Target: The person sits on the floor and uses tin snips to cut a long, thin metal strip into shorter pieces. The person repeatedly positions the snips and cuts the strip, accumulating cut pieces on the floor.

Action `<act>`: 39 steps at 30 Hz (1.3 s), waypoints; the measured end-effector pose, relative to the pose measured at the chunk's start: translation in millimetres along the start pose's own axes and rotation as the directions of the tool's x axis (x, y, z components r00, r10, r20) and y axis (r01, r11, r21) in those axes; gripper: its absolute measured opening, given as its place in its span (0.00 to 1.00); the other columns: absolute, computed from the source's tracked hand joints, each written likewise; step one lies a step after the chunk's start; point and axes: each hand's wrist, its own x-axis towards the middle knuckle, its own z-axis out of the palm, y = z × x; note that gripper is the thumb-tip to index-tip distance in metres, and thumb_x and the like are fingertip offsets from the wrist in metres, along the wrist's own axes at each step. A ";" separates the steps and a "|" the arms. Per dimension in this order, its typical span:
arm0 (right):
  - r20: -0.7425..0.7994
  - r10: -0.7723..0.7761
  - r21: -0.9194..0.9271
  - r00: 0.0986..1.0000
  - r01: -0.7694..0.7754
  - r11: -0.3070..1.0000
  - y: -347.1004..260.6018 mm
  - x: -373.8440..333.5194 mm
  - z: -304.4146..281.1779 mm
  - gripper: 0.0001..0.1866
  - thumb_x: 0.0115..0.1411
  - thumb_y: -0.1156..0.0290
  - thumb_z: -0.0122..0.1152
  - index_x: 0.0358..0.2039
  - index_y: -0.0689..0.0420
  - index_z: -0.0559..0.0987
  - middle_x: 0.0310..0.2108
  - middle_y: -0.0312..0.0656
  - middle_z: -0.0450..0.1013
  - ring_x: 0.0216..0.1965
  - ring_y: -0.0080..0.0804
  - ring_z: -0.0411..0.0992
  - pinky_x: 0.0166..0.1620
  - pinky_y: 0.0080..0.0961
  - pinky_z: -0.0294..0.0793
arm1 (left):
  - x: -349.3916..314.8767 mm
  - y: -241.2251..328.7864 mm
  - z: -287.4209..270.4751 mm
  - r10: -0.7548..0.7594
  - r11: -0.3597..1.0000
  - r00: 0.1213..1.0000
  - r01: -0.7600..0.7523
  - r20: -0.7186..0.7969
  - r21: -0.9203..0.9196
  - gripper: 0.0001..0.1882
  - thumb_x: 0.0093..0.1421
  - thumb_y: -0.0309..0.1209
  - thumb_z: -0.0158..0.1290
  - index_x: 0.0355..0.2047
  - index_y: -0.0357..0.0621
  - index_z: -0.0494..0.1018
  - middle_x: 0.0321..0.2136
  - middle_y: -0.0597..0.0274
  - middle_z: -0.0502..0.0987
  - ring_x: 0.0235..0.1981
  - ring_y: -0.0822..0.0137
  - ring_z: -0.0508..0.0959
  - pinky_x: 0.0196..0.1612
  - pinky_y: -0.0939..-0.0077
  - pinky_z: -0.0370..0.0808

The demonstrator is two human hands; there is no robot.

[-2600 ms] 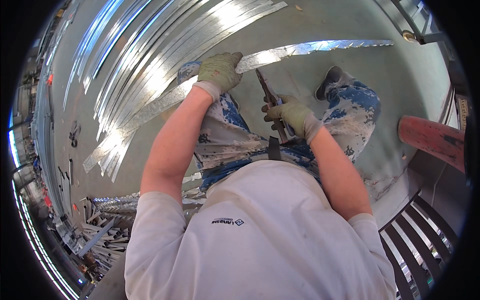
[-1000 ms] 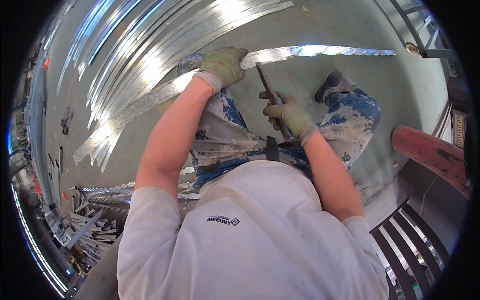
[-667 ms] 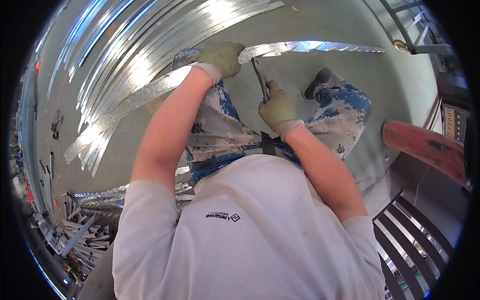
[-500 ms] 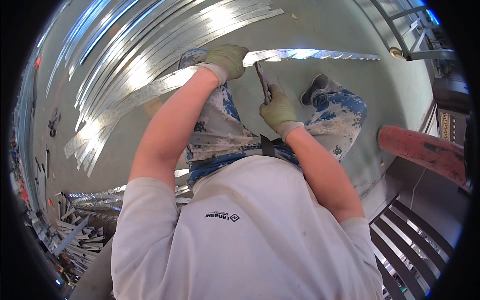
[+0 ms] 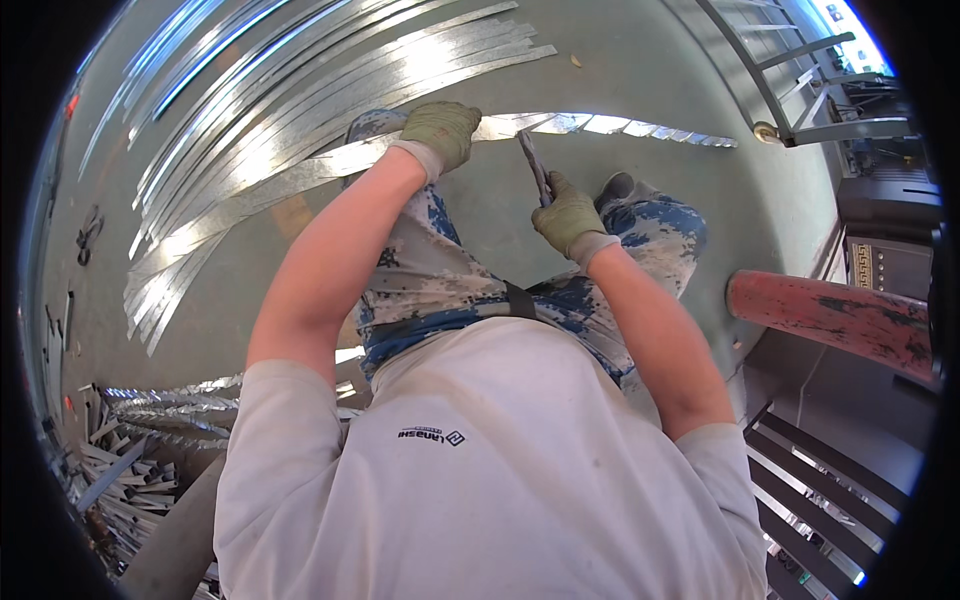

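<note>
My gloved left hand [image 5: 443, 134] is closed round a long, flat, shiny metal strip [image 5: 350, 158] above my left knee. Beyond that hand the strip stretches to the right, where slanted creases or notches [image 5: 620, 125] repeat along it. My gloved right hand [image 5: 568, 215] grips a dark metal hand tool [image 5: 533, 165], long and slim like pliers or snips. Its tip meets the strip's near edge, just right of my left hand. I cannot tell whether the jaws are closed on the metal.
Many flat metal strips [image 5: 270, 110] lie fanned across the floor at the upper left. Short offcuts [image 5: 135, 480] are heaped at the lower left. A scuffed red cylinder [image 5: 830, 315] lies at the right, below a metal frame on a caster [image 5: 766, 132]. Dark slats [image 5: 820, 490] stand lower right.
The tool in my right hand has shifted slightly right along the strip, its tip still by the near edge. My left hand keeps hold of the strip. The whole view has shifted slightly.
</note>
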 end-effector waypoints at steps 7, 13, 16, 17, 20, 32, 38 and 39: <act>-0.136 -0.049 -0.429 0.989 -0.014 0.903 -9.3 14.8 -36.6 0.30 0.69 0.71 0.58 0.69 0.73 0.71 0.57 0.67 0.83 0.61 0.64 0.83 0.64 0.53 0.83 | 40.9 8.2 4.2 0.050 0.993 0.999 -0.048 0.010 -0.111 0.22 0.66 0.27 0.56 0.61 0.45 0.84 0.52 0.43 0.89 0.55 0.43 0.89 0.58 0.50 0.84; -0.185 -0.006 -0.547 0.983 -0.098 0.831 -6.7 14.5 -34.6 0.30 0.73 0.69 0.57 0.70 0.72 0.69 0.63 0.66 0.80 0.64 0.62 0.82 0.64 0.53 0.83 | 58.0 14.1 9.9 0.067 0.987 0.997 -0.060 0.038 -0.152 0.17 0.67 0.30 0.58 0.53 0.43 0.86 0.50 0.44 0.89 0.54 0.43 0.89 0.58 0.50 0.84; -0.171 0.033 -0.504 0.985 -0.116 0.856 -3.7 18.3 -28.7 0.30 0.73 0.68 0.58 0.72 0.68 0.69 0.65 0.65 0.79 0.67 0.63 0.80 0.68 0.54 0.79 | 50.0 15.6 2.4 0.047 0.994 0.997 -0.041 0.054 -0.101 0.19 0.66 0.34 0.63 0.57 0.43 0.83 0.53 0.45 0.88 0.58 0.44 0.87 0.60 0.49 0.83; -0.164 0.046 -0.482 0.985 -0.121 0.868 -4.2 18.1 -28.7 0.31 0.72 0.68 0.58 0.72 0.66 0.68 0.66 0.65 0.78 0.68 0.64 0.78 0.70 0.55 0.77 | 43.9 16.2 -0.6 0.037 0.995 0.998 -0.031 0.058 -0.090 0.21 0.66 0.35 0.64 0.58 0.43 0.82 0.54 0.45 0.87 0.59 0.44 0.86 0.61 0.49 0.83; -0.141 0.084 -0.436 0.986 -0.138 0.889 -0.4 12.9 -25.8 0.34 0.74 0.65 0.59 0.75 0.66 0.66 0.67 0.64 0.78 0.67 0.61 0.80 0.65 0.52 0.82 | 14.6 15.3 -11.7 -0.004 1.000 1.000 0.004 0.009 -0.010 0.26 0.67 0.40 0.67 0.62 0.44 0.78 0.56 0.45 0.86 0.62 0.44 0.84 0.63 0.49 0.82; -0.115 0.039 -0.407 0.993 -0.082 0.910 8.0 14.3 -31.2 0.30 0.70 0.68 0.59 0.71 0.65 0.70 0.63 0.67 0.79 0.63 0.62 0.82 0.61 0.53 0.84 | -0.5 -6.0 0.5 0.029 0.988 0.999 -0.023 -0.032 0.152 0.19 0.71 0.35 0.58 0.61 0.49 0.80 0.48 0.48 0.88 0.56 0.43 0.87 0.61 0.47 0.79; -0.230 -0.010 -0.481 0.973 -0.105 0.870 48.5 54.3 -18.3 0.33 0.73 0.66 0.61 0.74 0.70 0.69 0.59 0.64 0.83 0.57 0.62 0.86 0.53 0.58 0.87 | 42.5 7.1 8.4 0.059 0.998 0.998 -0.059 0.005 0.024 0.18 0.72 0.32 0.53 0.60 0.49 0.80 0.51 0.41 0.87 0.54 0.37 0.87 0.56 0.41 0.82; -0.230 -0.002 -0.537 0.973 -0.125 0.834 51.5 65.3 -13.7 0.32 0.74 0.67 0.60 0.73 0.70 0.70 0.58 0.62 0.83 0.57 0.61 0.86 0.51 0.58 0.88 | 46.2 2.3 23.1 0.063 0.998 0.998 -0.063 -0.010 0.011 0.18 0.72 0.32 0.53 0.60 0.50 0.80 0.52 0.41 0.87 0.54 0.38 0.86 0.57 0.41 0.82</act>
